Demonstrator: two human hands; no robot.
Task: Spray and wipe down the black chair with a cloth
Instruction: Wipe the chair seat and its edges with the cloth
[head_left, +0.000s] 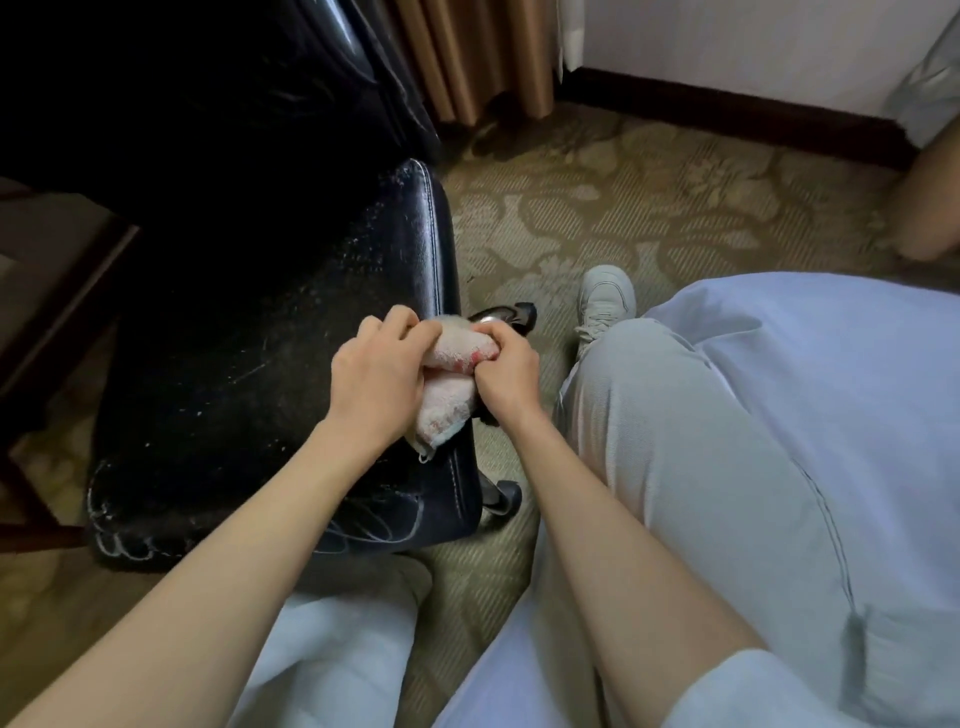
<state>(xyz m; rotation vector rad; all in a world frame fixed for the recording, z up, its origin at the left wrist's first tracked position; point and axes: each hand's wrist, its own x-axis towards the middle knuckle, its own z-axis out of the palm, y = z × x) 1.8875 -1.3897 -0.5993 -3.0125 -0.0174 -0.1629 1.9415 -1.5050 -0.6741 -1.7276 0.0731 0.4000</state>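
Note:
The black chair (249, 364) fills the left of the view, its leather seat speckled with pale spots and cracked white along the front edge. A pinkish-white cloth (451, 400) with red marks sits bunched at the seat's right edge. My left hand (376, 374) grips the cloth from the left, fingers curled over its top. From the right, my right hand (506, 382) pinches the same cloth, knuckles up. No spray bottle is in view.
Chair casters (501, 496) and a chrome base arm (498, 317) poke out under the seat's right side. My bent leg and grey shoe (605, 301) lie right of the chair on patterned carpet. Curtains (483, 57) and a dark skirting board stand behind; a dark wooden frame (62, 312) is left.

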